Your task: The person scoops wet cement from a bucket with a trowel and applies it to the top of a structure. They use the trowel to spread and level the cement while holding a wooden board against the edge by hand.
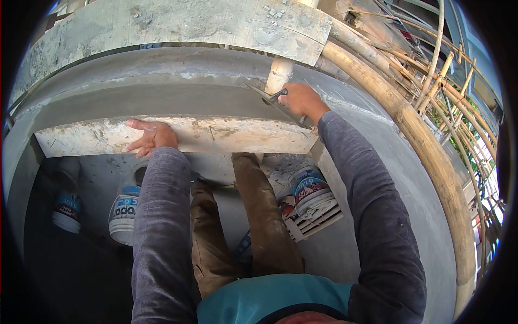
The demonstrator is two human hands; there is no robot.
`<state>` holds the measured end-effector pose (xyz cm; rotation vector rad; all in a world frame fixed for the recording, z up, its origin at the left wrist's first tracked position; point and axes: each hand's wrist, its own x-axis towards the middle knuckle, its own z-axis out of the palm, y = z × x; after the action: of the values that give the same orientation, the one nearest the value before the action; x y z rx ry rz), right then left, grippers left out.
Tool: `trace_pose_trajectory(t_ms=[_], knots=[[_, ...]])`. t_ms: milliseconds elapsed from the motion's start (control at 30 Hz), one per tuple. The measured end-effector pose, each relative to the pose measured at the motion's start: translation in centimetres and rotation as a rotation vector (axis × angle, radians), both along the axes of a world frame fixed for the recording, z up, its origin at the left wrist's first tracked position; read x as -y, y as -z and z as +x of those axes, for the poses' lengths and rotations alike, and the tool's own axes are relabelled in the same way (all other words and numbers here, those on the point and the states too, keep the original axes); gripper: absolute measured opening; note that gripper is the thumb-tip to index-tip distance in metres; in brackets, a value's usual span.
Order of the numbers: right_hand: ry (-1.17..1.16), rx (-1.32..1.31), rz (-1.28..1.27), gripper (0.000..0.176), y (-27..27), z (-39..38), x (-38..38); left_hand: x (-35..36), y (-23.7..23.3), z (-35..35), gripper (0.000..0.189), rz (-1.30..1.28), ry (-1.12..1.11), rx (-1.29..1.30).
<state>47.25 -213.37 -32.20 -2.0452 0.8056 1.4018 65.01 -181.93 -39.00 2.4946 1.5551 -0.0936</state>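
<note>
My right hand is closed round the dark handle of a trowel. The trowel's thin metal blade lies close over the smooth grey cement strip, near its right end. My left hand rests with fingers spread on a long, pale wooden board. That board runs along the near side of the cement strip, stained with dried mortar, and a few nails stick out of it.
A round bamboo post stands just beyond my right hand. A mortar-crusted plank crosses at the top. Thick bamboo poles curve along the right. Below are paint buckets, a second bucket and a slatted crate.
</note>
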Motion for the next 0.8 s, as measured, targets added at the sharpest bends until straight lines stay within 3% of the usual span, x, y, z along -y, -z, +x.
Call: trace_pose_trajectory(t_ms=[67,133,433,667,800], knots=[[-0.042,0.0,0.01,0.037,2.2,-1.0,0.3,0.1,0.0,0.0,0.114,0.044,0.006,0.066],[-0.084,0.004,0.025,0.036,3.2,-0.6,0.0,1.8,-2.3,0.4,0.109,0.031,0.012,-0.097],[-0.15,-0.134,0.059,0.037,4.7,1.4,-2.8,2.3,-3.2,0.8,0.11,0.037,0.018,-0.142],[-0.056,0.091,0.328,0.038,-4.8,8.3,-5.4,2.8,-3.7,0.9,0.11,0.017,0.017,-0.109],[0.018,0.05,0.072,0.039,-1.8,4.8,-2.8,2.4,-3.2,0.8,0.11,0.026,0.011,-0.09]])
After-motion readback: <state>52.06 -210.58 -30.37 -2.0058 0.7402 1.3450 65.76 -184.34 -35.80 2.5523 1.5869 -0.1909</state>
